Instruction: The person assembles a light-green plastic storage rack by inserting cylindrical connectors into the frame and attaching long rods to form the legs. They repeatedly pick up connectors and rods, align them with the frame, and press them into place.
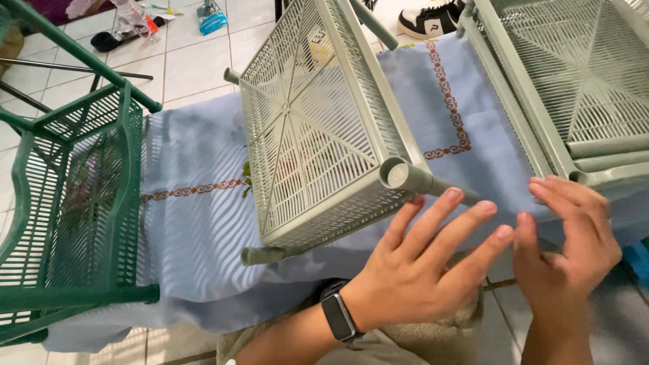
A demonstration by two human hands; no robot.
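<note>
Centrally, a grey-green lattice shelf tray (318, 128) lies tilted on a pale blue cloth (196, 223), one corner socket (395, 174) carrying a short grey tube (443, 187). Just below that tube, the left hand (419, 270) rests flat on the cloth, fingers spread and extended, gripping nothing; a dark wristwatch (338, 316) sits on its wrist. Right of the tray, the right hand (571, 243) lies loosely open, fingertips touching the cloth beside a second grey-green tray (574, 74). Left of the tray stands a dark green rack (74, 203).

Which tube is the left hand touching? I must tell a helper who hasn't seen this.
On the blue cloth lies a grey-green lattice shelf, tipped up. At its near right corner a short tube sticks out under the left hand; other corners lack hands.
</note>
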